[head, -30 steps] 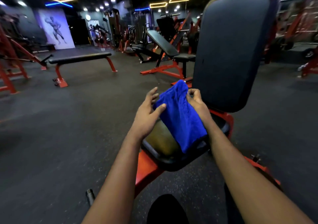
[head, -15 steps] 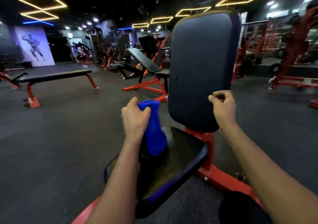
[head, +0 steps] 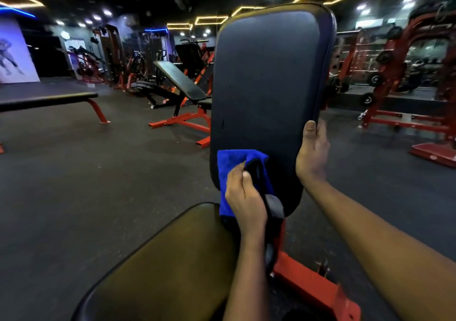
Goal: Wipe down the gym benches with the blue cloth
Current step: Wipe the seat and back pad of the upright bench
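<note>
Two hands at work: above the worn seat pad, the left hand curls its fingers around the bunched blue cloth, held against the lower left corner of the upright back pad. The right hand clasps the pad's right edge, thumb laid on its face, fingers wrapped behind. Beyond stand an incline bench and a flat bench.
</note>
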{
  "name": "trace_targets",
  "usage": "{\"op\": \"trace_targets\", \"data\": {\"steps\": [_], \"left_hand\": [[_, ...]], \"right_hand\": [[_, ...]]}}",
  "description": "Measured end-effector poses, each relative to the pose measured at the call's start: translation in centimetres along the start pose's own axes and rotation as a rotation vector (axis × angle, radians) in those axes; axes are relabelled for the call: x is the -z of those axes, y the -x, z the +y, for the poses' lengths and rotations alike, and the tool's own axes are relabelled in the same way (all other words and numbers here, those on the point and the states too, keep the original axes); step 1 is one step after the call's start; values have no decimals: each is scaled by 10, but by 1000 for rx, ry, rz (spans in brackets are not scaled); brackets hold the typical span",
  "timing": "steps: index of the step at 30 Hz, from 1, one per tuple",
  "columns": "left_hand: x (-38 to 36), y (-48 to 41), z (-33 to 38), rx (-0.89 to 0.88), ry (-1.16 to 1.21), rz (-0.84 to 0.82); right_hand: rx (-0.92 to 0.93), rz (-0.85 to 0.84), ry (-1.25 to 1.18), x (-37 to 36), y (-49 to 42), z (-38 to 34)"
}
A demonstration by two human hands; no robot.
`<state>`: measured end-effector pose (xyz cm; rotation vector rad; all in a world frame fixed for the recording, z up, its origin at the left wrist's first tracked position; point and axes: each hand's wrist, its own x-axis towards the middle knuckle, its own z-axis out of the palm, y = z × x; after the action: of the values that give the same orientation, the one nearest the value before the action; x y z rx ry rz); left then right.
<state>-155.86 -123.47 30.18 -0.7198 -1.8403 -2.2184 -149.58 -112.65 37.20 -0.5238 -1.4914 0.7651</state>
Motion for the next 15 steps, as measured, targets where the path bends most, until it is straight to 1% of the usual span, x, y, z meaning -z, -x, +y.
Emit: {"op": "trace_targets", "data": {"steps": [1, 3, 4, 6, 8, 10, 12, 15], "left_hand": [[-2, 7, -13, -2, -52, -44], [-9, 12, -32, 40, -291, -123], [-15, 8, -36, 63, -343, -158], [-27, -4, -32, 118, -297, -175], [-36, -16, -28, 173, -246, -94], [-42, -18, -23, 254, -260, 8], [-47, -9, -15, 332, -269, 71], [-58, 32, 2, 353, -247, 34]], "right_hand": [[2, 2, -15, 0, 0, 2], [4, 10, -42, -1, 0, 6], [4, 11, -56, -2, 0, 6], [-6, 1, -89, -3, -2, 9], [-13, -12, -117, -2, -2, 9], [-18, -25, -133, -3, -1, 9], [-14, -27, -133, -4, 0, 7], [0, -22, -120, -3, 0, 7]]}}
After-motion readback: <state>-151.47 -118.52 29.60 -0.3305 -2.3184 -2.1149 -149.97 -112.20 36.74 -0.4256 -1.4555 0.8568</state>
